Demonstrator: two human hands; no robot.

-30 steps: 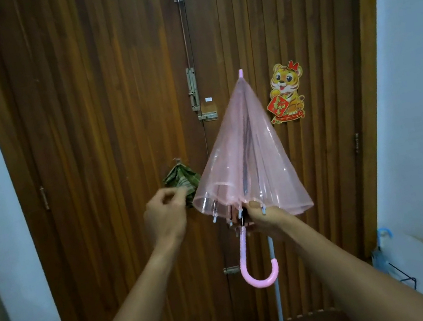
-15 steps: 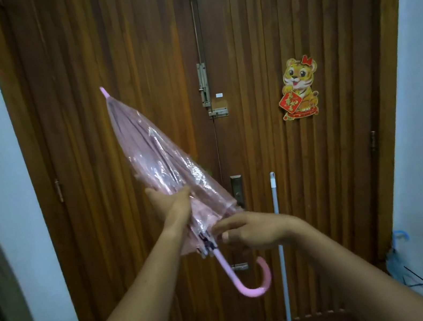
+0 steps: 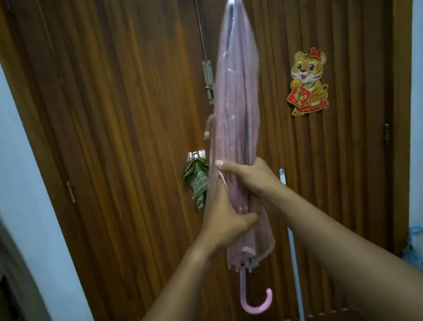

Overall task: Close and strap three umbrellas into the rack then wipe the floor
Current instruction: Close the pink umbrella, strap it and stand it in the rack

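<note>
Close below the camera, reaching up and inward with both forearms. Gripping the lower canopy of the closed pink umbrella [image 3: 239,99] with the left hand [image 3: 224,223], thumb laid across the folds. Just above, clasping the same bundle with the right hand [image 3: 250,179], fingers curled round it. Held nearly upright at chest height, tip leaning slightly right, hooked handle [image 3: 255,304] hanging below. Beyond, standing against the wooden door [image 3: 113,121]: white pole [image 3: 291,245], green cloth [image 3: 198,182], tiger sticker [image 3: 308,81].
</note>
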